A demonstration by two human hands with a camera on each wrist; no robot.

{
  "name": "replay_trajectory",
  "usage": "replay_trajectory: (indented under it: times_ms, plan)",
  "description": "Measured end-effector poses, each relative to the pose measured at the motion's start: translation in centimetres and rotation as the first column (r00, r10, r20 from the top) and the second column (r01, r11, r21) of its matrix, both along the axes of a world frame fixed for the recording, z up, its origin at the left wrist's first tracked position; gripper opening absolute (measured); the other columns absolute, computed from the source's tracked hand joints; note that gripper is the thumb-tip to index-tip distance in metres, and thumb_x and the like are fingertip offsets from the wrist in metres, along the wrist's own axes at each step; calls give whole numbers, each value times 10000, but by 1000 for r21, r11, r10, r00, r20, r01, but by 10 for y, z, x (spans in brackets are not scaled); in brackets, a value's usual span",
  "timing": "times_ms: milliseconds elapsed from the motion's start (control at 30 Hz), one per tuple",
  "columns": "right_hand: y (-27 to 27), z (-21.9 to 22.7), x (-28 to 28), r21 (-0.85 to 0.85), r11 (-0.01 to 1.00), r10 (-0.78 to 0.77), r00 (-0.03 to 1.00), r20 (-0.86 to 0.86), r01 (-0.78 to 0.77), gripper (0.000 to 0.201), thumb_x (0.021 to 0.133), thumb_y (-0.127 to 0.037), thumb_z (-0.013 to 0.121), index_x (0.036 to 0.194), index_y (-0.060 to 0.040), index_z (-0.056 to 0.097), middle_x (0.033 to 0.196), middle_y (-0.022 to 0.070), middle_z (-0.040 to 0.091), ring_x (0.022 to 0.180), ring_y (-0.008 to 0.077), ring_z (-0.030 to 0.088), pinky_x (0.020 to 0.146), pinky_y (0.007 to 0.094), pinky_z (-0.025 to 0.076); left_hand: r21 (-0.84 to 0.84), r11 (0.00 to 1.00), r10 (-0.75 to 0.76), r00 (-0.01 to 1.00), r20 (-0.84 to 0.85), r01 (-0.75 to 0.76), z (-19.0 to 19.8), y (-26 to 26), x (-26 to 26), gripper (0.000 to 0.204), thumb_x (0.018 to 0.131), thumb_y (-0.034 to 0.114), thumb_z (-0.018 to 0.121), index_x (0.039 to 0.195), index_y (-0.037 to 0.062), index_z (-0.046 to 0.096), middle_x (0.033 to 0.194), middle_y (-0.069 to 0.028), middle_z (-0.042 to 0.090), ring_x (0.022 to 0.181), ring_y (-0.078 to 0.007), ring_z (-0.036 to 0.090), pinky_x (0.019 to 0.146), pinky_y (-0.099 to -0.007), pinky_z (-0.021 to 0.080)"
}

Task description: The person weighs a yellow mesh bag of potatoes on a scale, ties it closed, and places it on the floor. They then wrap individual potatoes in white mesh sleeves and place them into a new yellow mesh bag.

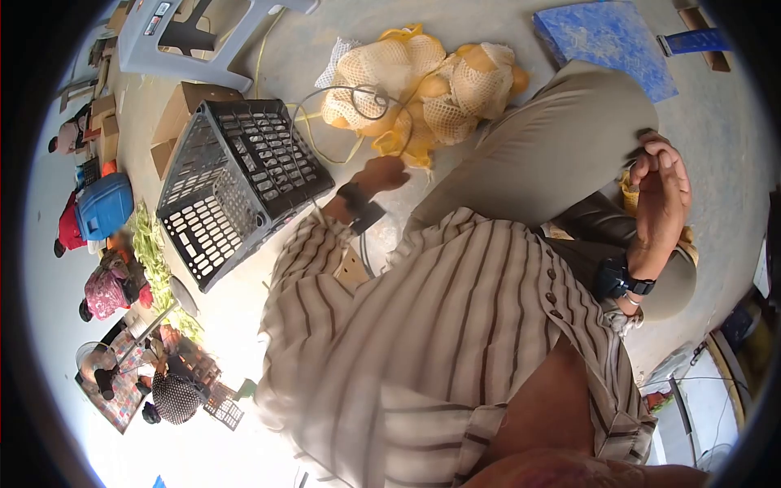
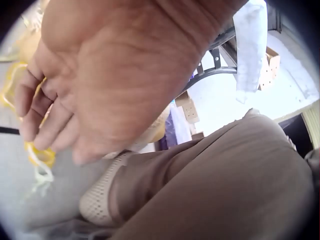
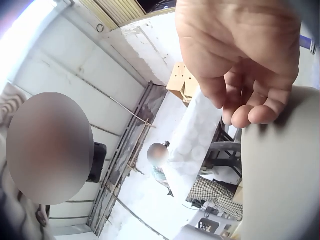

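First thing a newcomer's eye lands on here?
Probably the netted fruit, bright yellow and white on the floor, top centre of the head view. Next, the black crate to its left and the blue board at top right, beyond the knee.

Grey plastic stool (image 1: 142, 50), scuffed blue board (image 1: 608, 47)
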State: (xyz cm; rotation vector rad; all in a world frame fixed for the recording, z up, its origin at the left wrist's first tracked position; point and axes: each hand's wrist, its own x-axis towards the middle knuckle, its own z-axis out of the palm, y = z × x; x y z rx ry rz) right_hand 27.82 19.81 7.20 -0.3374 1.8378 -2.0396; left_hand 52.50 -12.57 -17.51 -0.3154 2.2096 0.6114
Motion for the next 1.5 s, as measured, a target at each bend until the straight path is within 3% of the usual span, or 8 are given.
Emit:
replay_trajectory:
  times_ms: [433, 500, 567, 767, 867, 900, 967, 1500]
  plan:
    - [7, -2, 1, -33, 999, -21, 999, 37, 23, 237, 936, -172, 521, 986, 31, 634, 1054, 126, 613, 708, 107, 522, 629, 235, 407, -65, 953, 297, 867, 399, -296, -37, -47, 115, 416, 824, 310, 578, 865, -100, 633, 806, -208, 662, 696, -303, 689, 555, -357, 555]
    - [12, -5, 0, -29, 999, -37, 998, 41, 38, 238, 936, -173, 521, 986, 30, 634, 1050, 125, 615, 708, 106, 522, 632, 234, 409, 470, 789, 437, 899, 26, -397, -80, -45, 123, 482, 829, 387, 622, 988, -68, 623, 854, -169, 657, 653, -258, 666, 541, -349, 544]
    - [15, -8, -1, -37, 998, -50, 997, 60, 53, 241, 937, -177, 522, 986, 30, 634, 1042, 124, 617, 707, 105, 520, 633, 233, 412, 476, 380, 869, 482, 108, -793, -52, -9, 75, 493, 839, 412, 636, 1060, -26, 589, 820, -114, 629, 597, -204, 605, 539, -299, 528]
    - [17, -6, 4, -20, 998, -53, 997, 51, 54, 250, 936, -191, 529, 980, 30, 636, 1035, 122, 616, 706, 103, 520, 635, 233, 415, 257, 663, 748, 637, -187, -703, -93, 21, 25, 345, 857, 346, 620, 953, 16, 588, 721, -83, 606, 587, -162, 591, 556, -266, 482]
    - [25, -8, 2, -27, 998, -56, 997, 56, 57, 251, 935, -194, 529, 977, 30, 634, 1027, 123, 614, 709, 102, 521, 635, 233, 415, 399, 615, 767, 634, -101, -680, -161, 7, 37, 319, 878, 286, 596, 985, -15, 604, 752, -88, 632, 588, -148, 588, 545, -240, 470]
    - [27, -9, 2, -27, 998, -60, 997, 55, 62, 251, 935, -194, 529, 977, 30, 634, 1027, 123, 614, 709, 102, 521, 635, 233, 415, 399, 618, 764, 637, -101, -677, -154, 8, 35, 319, 878, 286, 596, 985, -15, 604, 752, -88, 632, 588, -148, 588, 545, -240, 470]
    - [29, -11, 2, -15, 996, -90, 995, 48, 91, 248, 936, -191, 525, 973, 29, 633, 1023, 127, 613, 711, 100, 521, 633, 233, 414, 760, -36, 857, 371, 357, -649, -116, 15, 29, 241, 888, 211, 574, 966, -10, 628, 725, -72, 618, 595, -142, 580, 556, -238, 460]
    - [0, 4, 18, -3, 1000, 13, 995, 102, -13, 174, 923, -112, 530, 974, 11, 641, 929, 60, 634, 690, 87, 536, 628, 223, 436, 861, 150, 854, 502, 135, -487, 181, 9, -108, 137, 870, 144, 613, 892, 18, 662, 661, 0, 583, 579, -78, 503, 571, -199, 399]
